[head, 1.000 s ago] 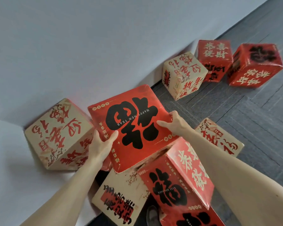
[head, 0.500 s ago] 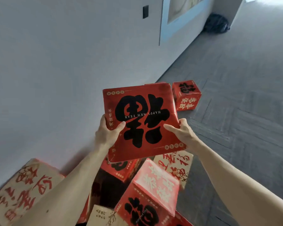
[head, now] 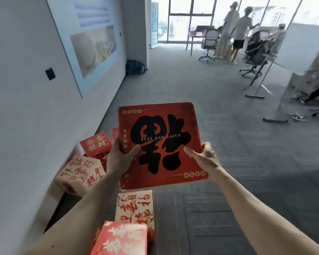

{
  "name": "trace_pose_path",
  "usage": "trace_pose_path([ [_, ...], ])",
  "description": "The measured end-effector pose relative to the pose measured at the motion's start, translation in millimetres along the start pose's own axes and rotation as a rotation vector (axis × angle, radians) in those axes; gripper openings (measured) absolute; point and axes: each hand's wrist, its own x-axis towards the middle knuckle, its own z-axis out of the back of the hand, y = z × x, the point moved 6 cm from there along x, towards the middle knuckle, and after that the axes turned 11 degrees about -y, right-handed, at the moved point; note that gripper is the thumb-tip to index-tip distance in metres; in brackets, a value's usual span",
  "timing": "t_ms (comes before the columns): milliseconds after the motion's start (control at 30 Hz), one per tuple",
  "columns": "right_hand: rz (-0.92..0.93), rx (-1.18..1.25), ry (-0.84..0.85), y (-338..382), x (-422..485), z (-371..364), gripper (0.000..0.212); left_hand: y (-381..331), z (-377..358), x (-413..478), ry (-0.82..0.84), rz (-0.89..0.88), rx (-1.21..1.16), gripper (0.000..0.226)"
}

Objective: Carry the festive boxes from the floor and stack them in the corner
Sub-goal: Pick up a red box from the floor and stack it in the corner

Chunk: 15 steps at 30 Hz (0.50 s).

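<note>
I hold a red festive box (head: 160,144) with a big black character and "HAPPY NEW YEAR" on its top, lifted in front of me above the floor. My left hand (head: 121,155) grips its left edge, thumb on top. My right hand (head: 203,156) grips its right edge, thumb on top as well. Below lie more festive boxes: a beige one (head: 80,174) and a red one (head: 96,144) by the left wall, a beige one (head: 134,208) under the held box, and a red one (head: 121,238) nearest me.
A white wall (head: 26,107) with a poster (head: 92,41) runs along the left. Grey carpet (head: 219,144) stretches ahead. A dark bag (head: 135,67) lies by the wall. Far right stand office chairs (head: 209,43), a whiteboard stand (head: 276,89) and two people (head: 236,28).
The box has come up from the pile in my two hands, and my view has swung up from the corner and boxes to the room ahead.
</note>
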Motion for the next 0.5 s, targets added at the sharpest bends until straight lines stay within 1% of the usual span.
trace_pose_path([
  [100, 0.030, 0.035, -0.118, -18.4, -10.3, 81.1, 0.081, -49.6, -49.7, -38.1, 0.059, -0.072, -0.033, 0.066],
  [267, 0.066, 0.014, -0.304, -73.6, -49.4, 230.4, 0.059, -131.9, -142.4, -129.6, 0.213, -0.213, -0.074, 0.063],
  [433, -0.038, 0.061, -0.490, -144.7, -103.8, 381.9, 0.053, -203.7, -234.4, -246.3, 0.366, -0.319, -0.122, 0.065],
  [500, -0.068, 0.070, -0.553, -170.6, -133.2, 439.4, 0.046, -231.5, -270.4, -296.2, 0.435, -0.359, -0.132, 0.065],
])
